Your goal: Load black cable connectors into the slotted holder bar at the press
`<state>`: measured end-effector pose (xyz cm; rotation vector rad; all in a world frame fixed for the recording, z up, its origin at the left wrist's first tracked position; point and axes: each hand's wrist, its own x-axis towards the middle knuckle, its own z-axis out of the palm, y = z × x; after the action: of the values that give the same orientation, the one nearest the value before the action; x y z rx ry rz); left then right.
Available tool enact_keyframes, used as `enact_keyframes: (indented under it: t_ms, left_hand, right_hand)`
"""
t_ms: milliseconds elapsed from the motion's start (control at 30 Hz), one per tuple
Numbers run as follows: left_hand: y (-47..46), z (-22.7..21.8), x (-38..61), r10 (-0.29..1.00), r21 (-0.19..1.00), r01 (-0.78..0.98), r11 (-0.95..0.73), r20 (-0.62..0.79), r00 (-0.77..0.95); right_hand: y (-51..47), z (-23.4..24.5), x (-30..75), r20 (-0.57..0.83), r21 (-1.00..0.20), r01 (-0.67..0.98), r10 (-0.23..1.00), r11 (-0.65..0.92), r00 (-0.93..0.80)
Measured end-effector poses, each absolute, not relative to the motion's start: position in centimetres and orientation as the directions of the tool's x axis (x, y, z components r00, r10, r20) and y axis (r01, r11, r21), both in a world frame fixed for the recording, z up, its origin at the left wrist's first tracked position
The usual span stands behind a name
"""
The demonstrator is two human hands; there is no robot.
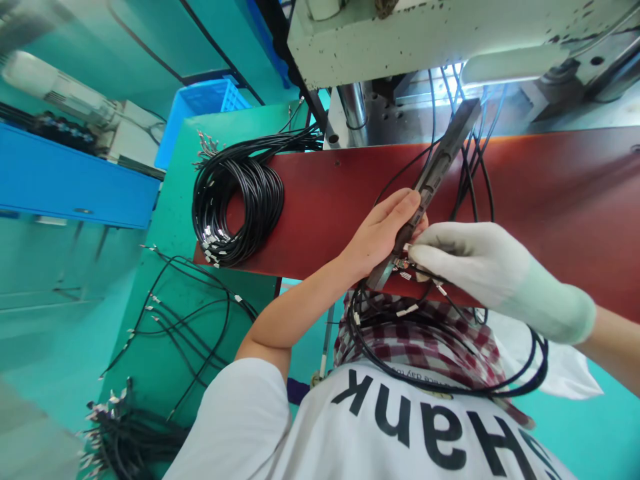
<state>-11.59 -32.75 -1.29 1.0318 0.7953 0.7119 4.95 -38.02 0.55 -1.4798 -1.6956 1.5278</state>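
My bare left hand (383, 230) is closed around a long dark metal bar (443, 160) with slots along its face. The bar slants up and away over the red board. My right hand (470, 260), in a white glove, pinches the end of a black cable (435, 275) against the bar's near part. Small metal terminals (401, 264) and white tags show just below those fingertips. A loose loop of black cables (515, 387) hangs over my lap. Further black cables (467, 180) run from the bar's far side toward the machine. My right fingertips are partly hidden.
A coil of black cables (240, 200) rests across the red board (320, 200) and the green table (170, 227). Loose cables (190, 320) and a cable bundle (135, 433) lie nearer on the left. A pale press machine (400, 47) overhangs the far side, beside a blue crate (200, 100).
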Motion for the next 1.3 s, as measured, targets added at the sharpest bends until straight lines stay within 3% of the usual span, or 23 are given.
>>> enact_keyframes:
  t_ms: [133,300,567,800,933,1133,1300]
  left_hand:
    - [-32.7,-1.0,-11.5,0.828,0.929,-0.160,0.334,-0.208,0.521]
    - [-32.7,-0.7,-11.4,0.842,0.933,-0.102,0.345,-0.259,0.473]
    - [-33.1,-1.2,-11.1,0.895,0.984,-0.009,0.175,-0.155,0.417]
    - [-32.9,-1.1,-11.4,0.856,0.984,-0.042,0.173,-0.129,0.501]
    - [-33.1,-1.2,-11.3,0.858,0.973,-0.064,0.222,-0.164,0.487]
    - [-32.9,-1.3,-11.3,0.857,0.996,0.033,0.088,-0.093,0.507]
    - [-32.7,-1.4,-11.5,0.837,0.989,0.130,-0.065,-0.017,0.546]
  right_hand:
    - [-37.7,1.1,5.1,-0.452,-0.877,0.346,0.818,-0.334,-0.357]
    - [-37.4,1.2,4.8,-0.510,-0.858,0.291,0.777,-0.424,-0.370]
    - [-38.1,0.1,4.3,-0.425,-0.896,0.291,0.842,-0.337,-0.333]
    - [-38.0,0.7,5.5,-0.506,-0.861,0.319,0.742,-0.397,-0.440]
    - [-38.1,1.1,5.8,-0.579,-0.809,0.383,0.717,-0.446,-0.388]
    - [-37.9,1.4,4.6,-0.601,-0.791,0.405,0.709,-0.459,-0.369]
    - [-37.6,0.5,4.3,-0.545,-0.768,0.568,0.769,-0.298,-0.334]
